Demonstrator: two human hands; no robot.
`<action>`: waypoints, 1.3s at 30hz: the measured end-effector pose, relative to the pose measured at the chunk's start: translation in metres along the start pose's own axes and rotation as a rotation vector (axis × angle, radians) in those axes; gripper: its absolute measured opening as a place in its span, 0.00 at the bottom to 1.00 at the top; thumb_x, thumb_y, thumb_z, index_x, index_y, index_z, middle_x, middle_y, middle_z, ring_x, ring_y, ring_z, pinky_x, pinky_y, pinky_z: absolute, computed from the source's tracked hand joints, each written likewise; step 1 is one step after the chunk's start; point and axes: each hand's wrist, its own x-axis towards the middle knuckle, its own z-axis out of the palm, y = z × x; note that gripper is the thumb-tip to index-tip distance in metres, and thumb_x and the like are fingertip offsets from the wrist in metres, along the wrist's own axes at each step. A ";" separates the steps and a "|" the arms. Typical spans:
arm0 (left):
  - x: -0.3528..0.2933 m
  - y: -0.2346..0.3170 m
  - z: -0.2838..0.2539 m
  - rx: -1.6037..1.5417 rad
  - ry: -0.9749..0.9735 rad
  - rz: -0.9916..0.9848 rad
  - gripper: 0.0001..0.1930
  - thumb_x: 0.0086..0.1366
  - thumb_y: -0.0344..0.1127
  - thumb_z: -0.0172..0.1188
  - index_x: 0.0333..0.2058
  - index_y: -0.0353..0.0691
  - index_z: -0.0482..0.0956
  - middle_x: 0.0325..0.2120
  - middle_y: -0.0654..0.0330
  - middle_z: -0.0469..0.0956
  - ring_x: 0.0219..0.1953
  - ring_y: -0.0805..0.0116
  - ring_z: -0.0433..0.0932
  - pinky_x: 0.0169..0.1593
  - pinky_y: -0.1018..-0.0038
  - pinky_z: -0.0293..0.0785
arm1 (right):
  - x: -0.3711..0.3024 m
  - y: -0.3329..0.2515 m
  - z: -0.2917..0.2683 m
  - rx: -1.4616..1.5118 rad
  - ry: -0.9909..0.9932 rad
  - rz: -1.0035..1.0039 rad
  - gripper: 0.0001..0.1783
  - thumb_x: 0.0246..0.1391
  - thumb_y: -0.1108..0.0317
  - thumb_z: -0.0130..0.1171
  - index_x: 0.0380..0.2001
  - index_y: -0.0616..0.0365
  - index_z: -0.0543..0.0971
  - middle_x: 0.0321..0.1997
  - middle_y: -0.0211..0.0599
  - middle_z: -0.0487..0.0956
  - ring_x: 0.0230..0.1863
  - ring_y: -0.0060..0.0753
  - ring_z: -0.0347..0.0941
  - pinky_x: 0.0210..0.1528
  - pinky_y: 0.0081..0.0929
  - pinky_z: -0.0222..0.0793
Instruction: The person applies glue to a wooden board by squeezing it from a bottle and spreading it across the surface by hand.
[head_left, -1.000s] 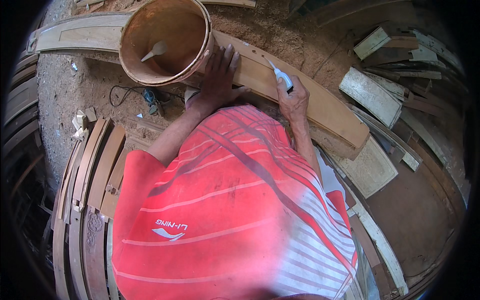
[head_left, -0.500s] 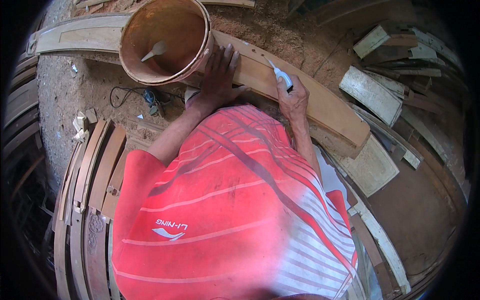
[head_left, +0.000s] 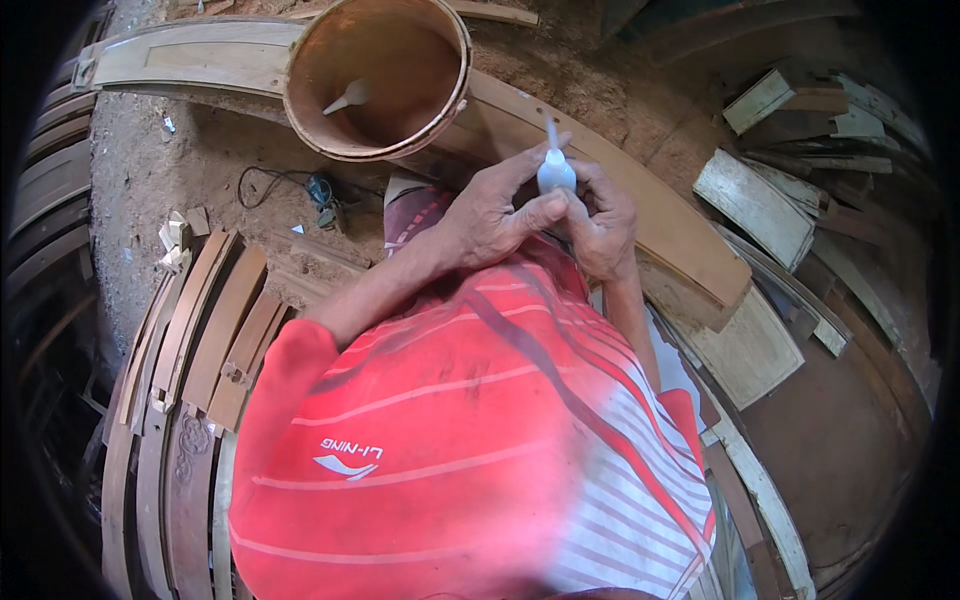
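A small white squeeze bottle (head_left: 556, 174) with a long thin nozzle is upright in front of me, its tip pointing away. My right hand (head_left: 606, 222) is closed round its right side. From the left, my left hand (head_left: 497, 208) meets it, with the thumb against the lower part and the forefinger reaching behind the nozzle. Beneath and beyond both hands lies a long, wide wooden plank (head_left: 690, 240), with a few small dark holes near its far edge. On the plank, left of my hands, a brown-stained bucket (head_left: 415, 65) holds a pale nozzle-tipped object (head_left: 347, 97).
A panelled wooden board (head_left: 200, 52) extends to the far left. A small blue-green power tool (head_left: 321, 190) with a black cord lies on the sawdust-covered ground. Curved wooden pieces (head_left: 190, 330) are stacked at left; pale offcuts (head_left: 755, 205) and boards are heaped at right.
My left hand has lifted off the plank beside the bucket and come to the bottle. My right hand has drawn the bottle slightly nearer and turned it more upright. The view has shifted a little.
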 end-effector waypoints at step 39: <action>-0.053 0.062 -0.097 0.414 0.622 0.469 0.17 0.78 0.40 0.57 0.53 0.30 0.72 0.47 0.49 0.82 0.37 0.67 0.80 0.43 0.75 0.79 | 0.187 -0.088 0.122 -0.686 -0.292 -0.436 0.10 0.56 0.65 0.61 0.35 0.59 0.85 0.36 0.47 0.86 0.42 0.55 0.84 0.45 0.49 0.79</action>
